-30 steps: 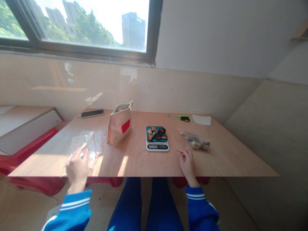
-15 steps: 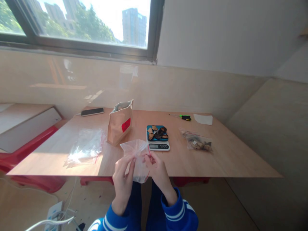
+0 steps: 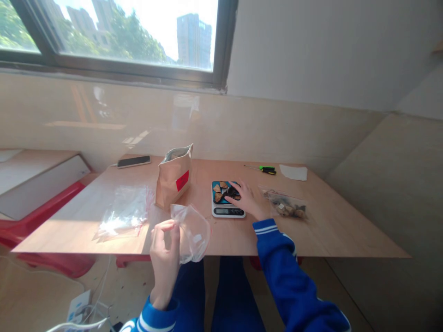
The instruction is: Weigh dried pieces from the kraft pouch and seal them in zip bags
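Note:
My left hand [image 3: 165,246] pinches a clear zip bag [image 3: 194,233] at its left side, above the table's front edge; the bag's mouth gapes toward the right. My right hand [image 3: 243,197] reaches over a small kitchen scale [image 3: 228,212], fingers spread above the dried brown slices [image 3: 221,188] on its blue platform. Some slices are hidden under the fingers, and whether the fingertips touch them I cannot tell. To the left of the scale stands an open kraft paper pouch [image 3: 175,177] with a red label.
A filled zip bag [image 3: 287,205] of brown pieces lies right of the scale. Flat clear bags [image 3: 122,212] are stacked at left. Toward the back are a phone [image 3: 134,161], screwdrivers [image 3: 268,169] and white paper [image 3: 293,172]. The table [image 3: 332,230] ends just before my legs.
My right hand has let go of the clear bag and moved up and right to the slices on the scale. The left hand has shifted slightly left with the bag, which now hangs more open.

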Tool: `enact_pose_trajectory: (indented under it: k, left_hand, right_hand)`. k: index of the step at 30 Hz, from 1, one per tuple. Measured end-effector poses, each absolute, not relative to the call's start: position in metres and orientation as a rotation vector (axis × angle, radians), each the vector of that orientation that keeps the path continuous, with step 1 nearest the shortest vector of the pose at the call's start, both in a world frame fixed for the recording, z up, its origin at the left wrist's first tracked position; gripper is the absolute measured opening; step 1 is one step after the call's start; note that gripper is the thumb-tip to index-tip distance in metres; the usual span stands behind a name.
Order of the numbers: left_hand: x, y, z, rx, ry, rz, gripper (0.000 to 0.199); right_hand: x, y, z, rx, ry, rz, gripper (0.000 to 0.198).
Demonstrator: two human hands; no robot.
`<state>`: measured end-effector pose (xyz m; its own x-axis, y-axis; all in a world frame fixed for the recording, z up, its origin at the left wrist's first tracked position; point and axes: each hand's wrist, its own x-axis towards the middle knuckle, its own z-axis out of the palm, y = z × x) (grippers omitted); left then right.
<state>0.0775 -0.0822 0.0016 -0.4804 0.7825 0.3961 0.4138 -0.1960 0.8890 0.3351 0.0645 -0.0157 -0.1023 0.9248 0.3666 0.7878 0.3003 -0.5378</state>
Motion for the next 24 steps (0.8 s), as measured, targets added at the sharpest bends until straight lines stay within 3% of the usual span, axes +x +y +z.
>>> enact_pose_trajectory:
  k: [6,14,24]
  left_hand:
    - [0.080,-0.082,-0.003,1.416,1.694,1.658,0.024]
    - [0.089,-0.078,-0.002,1.150,1.778,1.564,0.032]
    - [0.097,-0.075,-0.006,1.107,1.607,1.665,0.024]
  right_hand:
    - [0.343,0.099,-0.047,-1.599,-2.060,0.331,0.068]
    - [0.338,0.092,-0.063,-1.473,-1.897,0.158,0.034]
    - [0.340,0.086,-0.047,-1.404,-1.677,0.185,0.022]
